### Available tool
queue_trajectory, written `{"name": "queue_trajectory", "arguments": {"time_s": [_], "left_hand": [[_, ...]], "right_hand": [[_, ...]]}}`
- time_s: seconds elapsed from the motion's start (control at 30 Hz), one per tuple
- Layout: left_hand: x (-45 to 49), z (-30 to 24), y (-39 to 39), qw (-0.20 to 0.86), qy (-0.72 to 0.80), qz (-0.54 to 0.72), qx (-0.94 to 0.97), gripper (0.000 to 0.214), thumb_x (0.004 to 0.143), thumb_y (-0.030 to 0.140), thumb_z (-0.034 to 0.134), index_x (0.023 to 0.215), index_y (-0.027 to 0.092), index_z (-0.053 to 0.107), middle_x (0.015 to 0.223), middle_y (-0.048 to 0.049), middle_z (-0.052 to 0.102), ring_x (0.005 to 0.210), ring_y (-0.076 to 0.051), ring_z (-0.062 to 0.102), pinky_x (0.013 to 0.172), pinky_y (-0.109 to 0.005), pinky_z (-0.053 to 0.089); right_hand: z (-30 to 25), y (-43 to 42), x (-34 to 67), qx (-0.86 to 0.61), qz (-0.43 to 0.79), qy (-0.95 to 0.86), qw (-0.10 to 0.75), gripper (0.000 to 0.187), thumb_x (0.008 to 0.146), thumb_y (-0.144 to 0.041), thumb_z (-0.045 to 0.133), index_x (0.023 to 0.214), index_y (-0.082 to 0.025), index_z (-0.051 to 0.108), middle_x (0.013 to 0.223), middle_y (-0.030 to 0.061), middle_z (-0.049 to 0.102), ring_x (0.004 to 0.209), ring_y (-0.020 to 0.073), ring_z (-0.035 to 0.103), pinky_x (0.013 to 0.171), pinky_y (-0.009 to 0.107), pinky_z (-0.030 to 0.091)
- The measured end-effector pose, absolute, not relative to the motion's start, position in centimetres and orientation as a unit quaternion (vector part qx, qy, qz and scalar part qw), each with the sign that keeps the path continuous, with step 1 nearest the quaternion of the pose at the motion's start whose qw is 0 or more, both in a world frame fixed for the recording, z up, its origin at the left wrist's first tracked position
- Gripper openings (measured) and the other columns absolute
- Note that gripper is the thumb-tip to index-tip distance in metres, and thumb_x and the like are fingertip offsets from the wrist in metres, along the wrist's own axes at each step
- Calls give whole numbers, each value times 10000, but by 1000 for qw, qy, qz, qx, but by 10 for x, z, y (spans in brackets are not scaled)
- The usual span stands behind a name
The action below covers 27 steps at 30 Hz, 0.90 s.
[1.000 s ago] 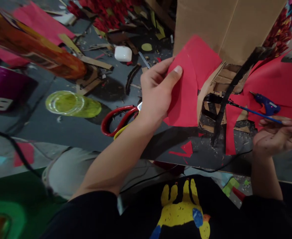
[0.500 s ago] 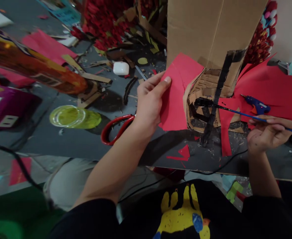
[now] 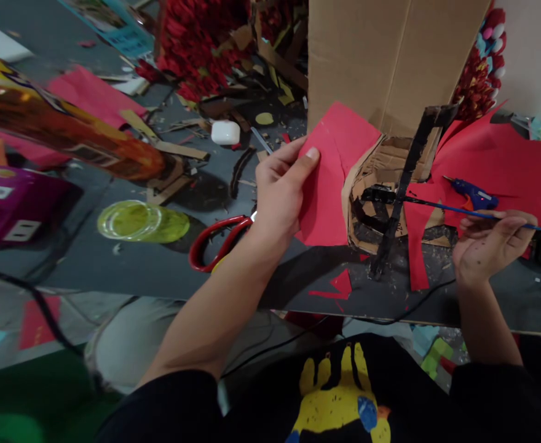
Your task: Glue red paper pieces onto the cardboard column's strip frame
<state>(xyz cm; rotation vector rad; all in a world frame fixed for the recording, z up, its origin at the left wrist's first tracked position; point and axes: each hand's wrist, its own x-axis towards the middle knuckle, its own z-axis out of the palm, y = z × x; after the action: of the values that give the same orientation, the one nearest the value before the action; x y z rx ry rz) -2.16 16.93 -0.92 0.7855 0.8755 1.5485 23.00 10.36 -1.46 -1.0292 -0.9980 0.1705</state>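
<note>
My left hand (image 3: 282, 187) grips the edge of a red paper sheet (image 3: 332, 184), thumb on top. That sheet meets the curved rim of a cardboard piece (image 3: 367, 166) that is partly painted black inside. In my right hand (image 3: 494, 243) is a paintbrush (image 3: 450, 207) with a blue handle, held between thumb and fingers. Its black tip reaches into the cardboard piece, behind a black-painted strip (image 3: 406, 178) that crosses the front. A blue glue gun (image 3: 472, 192) lies on red paper just beyond my right hand. Red-handled scissors (image 3: 197, 246) rest partly under my left forearm.
A tall cardboard panel (image 3: 353, 55) stands behind the work. Leftward are a yellow-green jar (image 3: 144, 221), a purple power socket block (image 3: 12, 203), a large orange bottle (image 3: 90, 135) and a white case (image 3: 225, 132). Cardboard scraps and a black cord (image 3: 409, 311) lie about the table.
My right hand has shifted slightly left and its grip on the paintbrush has turned a little. The brush tip stays inside the cardboard. My left hand keeps its hold on the red paper.
</note>
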Motion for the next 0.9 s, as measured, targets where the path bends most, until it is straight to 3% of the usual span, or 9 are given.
{"name": "queue_trajectory", "arguments": {"time_s": [0.27,0.47,0.63,0.77,0.9], "left_hand": [[-21,-12,171,575,357,657,333,371,520,354,891,822,201,739,776,-32,759,1040,-259,673,940,-400,589],[-23,-14,170,541,365,663,367,329,609,391,837,871,218,737,840,-15,762,896,-228,714,835,-368,620],[-22,-14,166,517,376,655,404,304,663,409,798,904,238,729,853,-3,754,959,-224,699,822,-345,613],[-22,-12,165,523,370,643,420,328,665,415,803,920,222,731,879,-27,756,910,-232,704,775,-352,613],[-21,-12,164,519,375,637,429,343,661,416,806,935,222,736,880,-26,759,818,-207,715,691,-305,606]], "right_hand": [[-16,107,235,-452,55,-493,741,260,873,-454,574,793,-216,507,623,-73,571,398,85,542,325,195,376],[-13,108,241,-443,46,-476,758,202,922,-372,502,789,-222,478,617,-69,542,417,77,538,359,188,411],[-11,102,239,-444,57,-490,748,200,936,-374,472,825,-209,490,642,-55,553,452,73,556,400,184,462],[-13,102,235,-430,8,-551,715,232,903,-413,531,809,-201,530,625,-58,540,493,105,600,410,217,516],[-16,105,235,-384,-78,-610,688,134,920,-326,509,882,-221,583,658,-57,568,542,121,638,446,234,550]]}}
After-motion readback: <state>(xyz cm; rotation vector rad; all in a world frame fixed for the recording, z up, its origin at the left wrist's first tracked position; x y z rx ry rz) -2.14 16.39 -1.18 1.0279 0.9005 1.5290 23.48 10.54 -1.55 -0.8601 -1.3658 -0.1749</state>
